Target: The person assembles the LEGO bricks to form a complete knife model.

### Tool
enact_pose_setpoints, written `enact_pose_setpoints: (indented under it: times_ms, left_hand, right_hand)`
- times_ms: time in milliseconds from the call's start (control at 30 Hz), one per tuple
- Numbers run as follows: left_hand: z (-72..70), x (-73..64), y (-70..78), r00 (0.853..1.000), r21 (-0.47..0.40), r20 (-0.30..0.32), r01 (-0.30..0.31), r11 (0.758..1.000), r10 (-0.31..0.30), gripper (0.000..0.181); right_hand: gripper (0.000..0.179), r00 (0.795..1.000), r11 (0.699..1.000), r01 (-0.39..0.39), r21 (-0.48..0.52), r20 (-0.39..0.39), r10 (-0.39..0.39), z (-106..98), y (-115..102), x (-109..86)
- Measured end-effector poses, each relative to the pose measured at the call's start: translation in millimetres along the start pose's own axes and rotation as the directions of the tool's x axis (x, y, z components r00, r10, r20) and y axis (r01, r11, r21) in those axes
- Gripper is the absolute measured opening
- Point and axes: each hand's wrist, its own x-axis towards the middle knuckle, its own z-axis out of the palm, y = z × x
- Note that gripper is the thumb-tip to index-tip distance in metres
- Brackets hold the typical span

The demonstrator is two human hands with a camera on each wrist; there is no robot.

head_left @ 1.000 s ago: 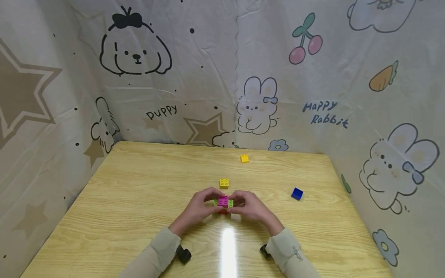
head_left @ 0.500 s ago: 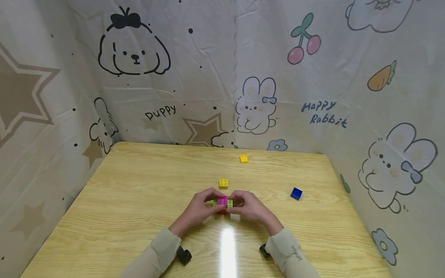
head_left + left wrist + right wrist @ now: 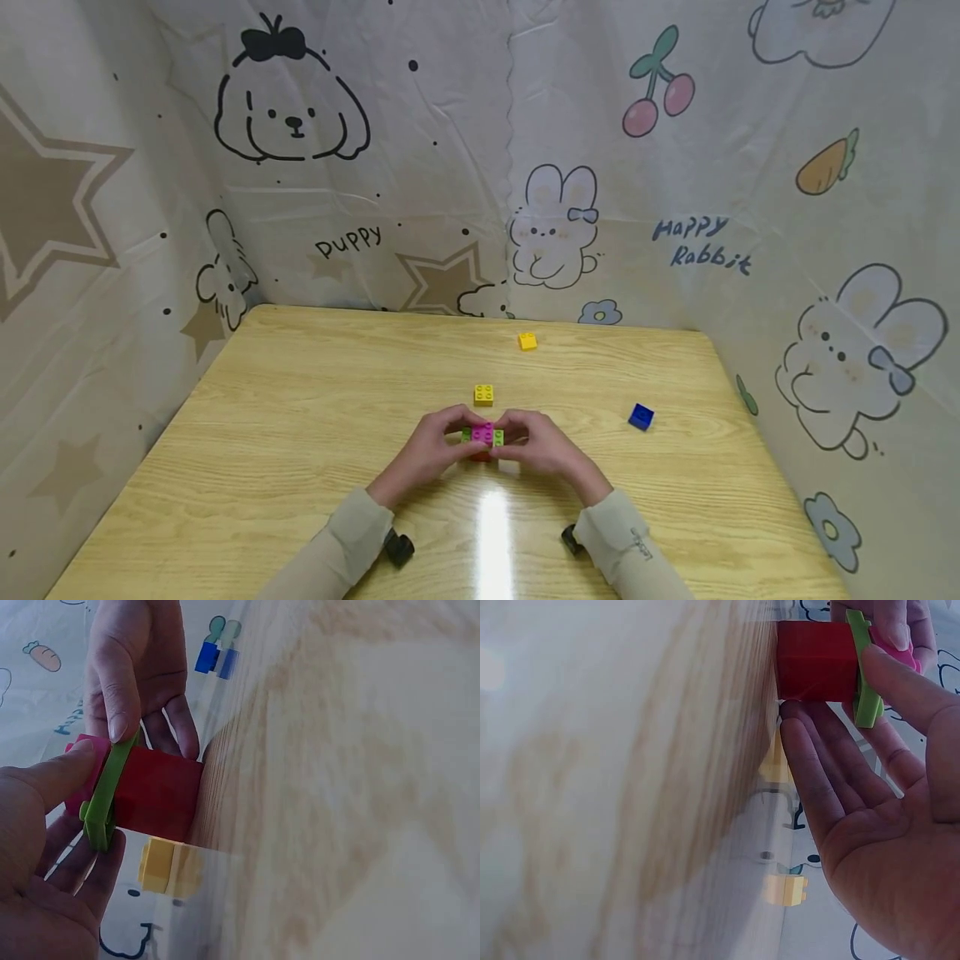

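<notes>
- Both hands are on a little stack dead centre, just below the middle of the head view: a bright magenta square plastic brick with studs (image 3: 482, 432) on top, a thin lime-green plastic plate (image 3: 111, 787) under it, and a glossy red plastic block (image 3: 159, 791) at the bottom, standing on the worktop (image 3: 300, 375).
- Left hand (image 3: 435, 444): fingers narrowed, pinching the magenta brick, thumb on its near side.
- Right hand (image 3: 538, 446): also a narrow pinch, thumb and fingers on the lime-green plate's edge. Its lower fingers extend beside the red block in the right wrist view.
- Just above the hands sits a yellow square studded plastic brick (image 3: 483, 395); another yellow plastic piece (image 3: 528, 342) is near the worktop's back edge.
- A dark blue plastic brick (image 3: 641, 417) lies right of centre, well apart from the stack.
- Pale cartoon-print cloth (image 3: 450, 100) fills the upper frame.
</notes>
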Motion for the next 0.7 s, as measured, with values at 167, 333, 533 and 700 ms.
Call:
enact_pose_setpoints:
  times_ms: [167, 333, 533, 700]
  left_hand:
    - [-0.1, 0.6, 0.3, 1.000, 0.012, 0.003, 0.002, 1.000, -0.002, 0.020]
    - [-0.7, 0.3, 2.2, 1.000, 0.041, 0.009, -0.009, 0.999, 0.009, 0.019]
    - [-1.3, 0.4, 5.1, 0.999, 0.090, 0.016, -0.035, 0.995, 0.034, 0.016]
    - [-1.5, 0.0, 6.7, 1.000, 0.080, 0.008, -0.018, 0.997, 0.017, 0.015]
  right_hand:
    - [0.021, 1.000, 1.000, 0.001, 0.002, 0.001, -0.001, -0.2, 1.0, 0.7]
    - [0.024, 1.000, 1.000, -0.001, -0.003, 0.010, 0.001, -0.3, 2.8, 1.2]
    - [0.024, 1.000, 1.000, 0.009, 0.014, 0.019, -0.009, -1.8, 2.2, 1.9]
    - [0.025, 1.000, 1.000, 0.012, 0.002, 0.022, -0.013, -2.7, -0.1, 2.0]
